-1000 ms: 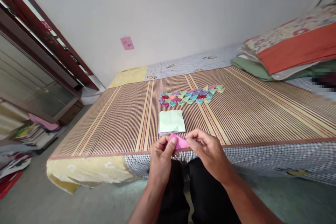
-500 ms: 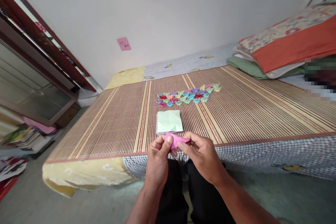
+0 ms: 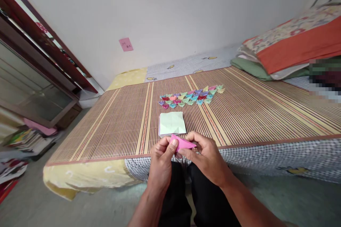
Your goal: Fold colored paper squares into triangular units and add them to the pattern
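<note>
A folded pink paper (image 3: 183, 144) with a pointed right end is held over the near edge of the mat. My left hand (image 3: 162, 156) pinches its left side, thumb on top. My right hand (image 3: 206, 154) grips its lower right part between thumb and fingers; some fingertips are hidden behind the paper. Just beyond my hands lies a stack of square paper sheets (image 3: 172, 123), its top sheet pale green and creased. Farther back, several small folded paper pieces (image 3: 190, 96) in many colours are lined up in slanting rows.
A striped bamboo mat (image 3: 106, 124) covers the bed, with checked and yellow cloth (image 3: 90, 177) hanging at its near edge. Folded bedding (image 3: 298, 46) is piled at the right. A pink note (image 3: 126, 44) is on the wall. Books (image 3: 23, 138) are stacked at the left.
The pink paper has turned slightly and shifted a little to the right, showing more of its pointed end. My right thumb has slid lower and left along its edge.
</note>
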Demonstrator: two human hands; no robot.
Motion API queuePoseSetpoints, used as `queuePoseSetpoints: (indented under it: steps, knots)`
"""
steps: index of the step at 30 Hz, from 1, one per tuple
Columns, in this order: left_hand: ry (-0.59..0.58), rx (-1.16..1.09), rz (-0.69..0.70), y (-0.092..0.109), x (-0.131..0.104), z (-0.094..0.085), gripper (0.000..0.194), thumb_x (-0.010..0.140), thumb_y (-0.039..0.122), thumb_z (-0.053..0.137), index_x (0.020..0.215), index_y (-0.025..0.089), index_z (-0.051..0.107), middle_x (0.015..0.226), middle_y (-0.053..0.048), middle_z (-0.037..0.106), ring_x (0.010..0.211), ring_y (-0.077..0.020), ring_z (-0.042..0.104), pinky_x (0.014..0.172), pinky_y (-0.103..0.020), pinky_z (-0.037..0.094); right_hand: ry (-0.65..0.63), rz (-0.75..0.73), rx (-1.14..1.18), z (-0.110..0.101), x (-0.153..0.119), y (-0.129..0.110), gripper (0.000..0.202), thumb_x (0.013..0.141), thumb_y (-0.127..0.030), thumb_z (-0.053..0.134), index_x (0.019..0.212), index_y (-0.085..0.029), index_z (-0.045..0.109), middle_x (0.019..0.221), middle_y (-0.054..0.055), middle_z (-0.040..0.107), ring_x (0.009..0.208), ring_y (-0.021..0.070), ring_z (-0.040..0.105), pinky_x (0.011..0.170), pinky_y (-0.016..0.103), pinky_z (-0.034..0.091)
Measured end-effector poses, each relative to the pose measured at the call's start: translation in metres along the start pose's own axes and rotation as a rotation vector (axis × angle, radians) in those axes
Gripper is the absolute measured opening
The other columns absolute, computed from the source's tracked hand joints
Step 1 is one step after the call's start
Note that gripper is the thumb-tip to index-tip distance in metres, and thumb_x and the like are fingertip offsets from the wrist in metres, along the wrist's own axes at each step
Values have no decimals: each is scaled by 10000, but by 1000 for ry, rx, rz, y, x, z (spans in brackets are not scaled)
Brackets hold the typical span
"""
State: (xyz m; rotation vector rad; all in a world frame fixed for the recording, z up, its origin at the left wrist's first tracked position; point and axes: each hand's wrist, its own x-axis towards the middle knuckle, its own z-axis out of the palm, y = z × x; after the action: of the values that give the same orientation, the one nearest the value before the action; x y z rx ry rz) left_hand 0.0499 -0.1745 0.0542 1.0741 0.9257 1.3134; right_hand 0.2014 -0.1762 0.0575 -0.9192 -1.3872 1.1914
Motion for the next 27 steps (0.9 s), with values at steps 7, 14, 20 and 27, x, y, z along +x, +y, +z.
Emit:
queuePoseSetpoints:
  steps: [7, 14, 20, 27]
  knots:
    - [-48, 108, 44, 2, -2, -3, 305, 940, 404, 709, 746, 169, 689, 644, 7, 575, 634, -136, 506, 648, -261, 409, 11, 45, 10, 2, 0, 2, 295, 878, -365, 769, 716, -193, 592, 629, -35, 595, 568, 123, 537, 524, 229, 419]
    - [-43, -27, -22, -5, 2, -5, 323, 921, 385, 730, 694, 166, 661, 627, 1, 592, 601, -130, 492, 628, -255, 394, -44, -26, -63, -4, -1, 8, 344, 973, -369, 652, 688, -198, 567, 599, -44, 562, 525, 116, 559, 526, 229, 435]
    - [-13, -81, -83, -9, 3, -4, 334, 870, 392, 783, 671, 156, 657, 601, 11, 582, 570, -112, 470, 593, -233, 365, -55, -30, -119, -10, -3, 13, 330, 990, -345, 595, 697, -195, 578, 623, -26, 602, 509, 116, 571, 509, 229, 446]
    - [55, 2, 1, -3, 5, -12, 335, 878, 411, 774, 679, 161, 671, 614, 13, 575, 603, -117, 474, 618, -233, 386, -23, -28, -118, -31, -2, 12, 372, 1014, -360, 553, 676, -204, 558, 614, -26, 562, 517, 117, 539, 513, 244, 436]
